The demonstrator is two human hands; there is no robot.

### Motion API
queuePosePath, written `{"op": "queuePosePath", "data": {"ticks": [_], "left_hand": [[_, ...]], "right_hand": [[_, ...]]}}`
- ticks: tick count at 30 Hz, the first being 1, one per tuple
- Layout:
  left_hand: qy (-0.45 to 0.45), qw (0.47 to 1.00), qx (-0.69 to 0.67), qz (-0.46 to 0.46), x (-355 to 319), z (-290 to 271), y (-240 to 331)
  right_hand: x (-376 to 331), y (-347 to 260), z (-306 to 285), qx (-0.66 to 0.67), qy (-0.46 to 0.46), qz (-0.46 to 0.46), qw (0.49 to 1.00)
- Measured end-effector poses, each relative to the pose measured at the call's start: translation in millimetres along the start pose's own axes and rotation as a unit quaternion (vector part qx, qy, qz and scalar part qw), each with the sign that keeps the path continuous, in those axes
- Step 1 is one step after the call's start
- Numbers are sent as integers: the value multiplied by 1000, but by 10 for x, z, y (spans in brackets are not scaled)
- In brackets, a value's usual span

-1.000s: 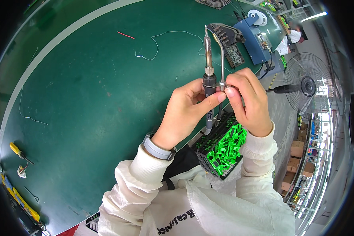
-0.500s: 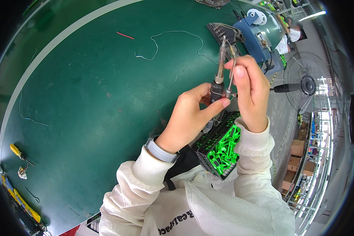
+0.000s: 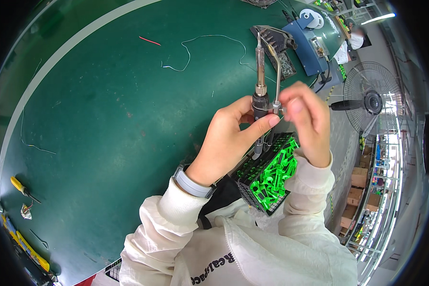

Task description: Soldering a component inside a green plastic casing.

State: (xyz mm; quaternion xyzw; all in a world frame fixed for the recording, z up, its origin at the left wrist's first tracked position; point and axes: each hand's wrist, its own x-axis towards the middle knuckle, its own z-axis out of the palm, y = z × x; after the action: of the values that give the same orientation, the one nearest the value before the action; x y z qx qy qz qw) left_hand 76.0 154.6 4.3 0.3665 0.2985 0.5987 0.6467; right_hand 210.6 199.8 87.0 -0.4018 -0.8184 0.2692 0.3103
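My left hand (image 3: 231,136) is wrapped round the black handle of a soldering iron (image 3: 260,71), which points away from me, tip up. A thin bent metal feed tube (image 3: 278,76) is clamped alongside the iron by a small metal fitting (image 3: 275,107), and my left thumb lies against that fitting. Close to the fitting's right side is my right hand (image 3: 310,119), its fingers curled and partly smeared by motion. What lies between its fingertips is hidden. Behind the iron's tip stands a dark soldering iron stand (image 3: 286,43).
Below my hands is a black crate (image 3: 245,183) with bright green plastic parts (image 3: 276,176). A blue machine (image 3: 304,45) with a white spool (image 3: 311,19) stands back right, beside a fan (image 3: 372,101). Loose wire (image 3: 188,57), a red piece (image 3: 149,41) and a yellow-handled screwdriver (image 3: 19,184) lie on the green table (image 3: 105,119).
My right hand has let go of the feed tube and moved down to the fitting's side. The iron has turned more upright, its tip shifting left, and the tube now leans apart from it.
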Motion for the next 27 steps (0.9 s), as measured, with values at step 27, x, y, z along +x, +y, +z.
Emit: {"op": "queuePosePath", "data": {"ticks": [27], "left_hand": [[-50,998,37,-9,1,-56,33]], "right_hand": [[20,37,-228,-126,-157,-95,975]]}}
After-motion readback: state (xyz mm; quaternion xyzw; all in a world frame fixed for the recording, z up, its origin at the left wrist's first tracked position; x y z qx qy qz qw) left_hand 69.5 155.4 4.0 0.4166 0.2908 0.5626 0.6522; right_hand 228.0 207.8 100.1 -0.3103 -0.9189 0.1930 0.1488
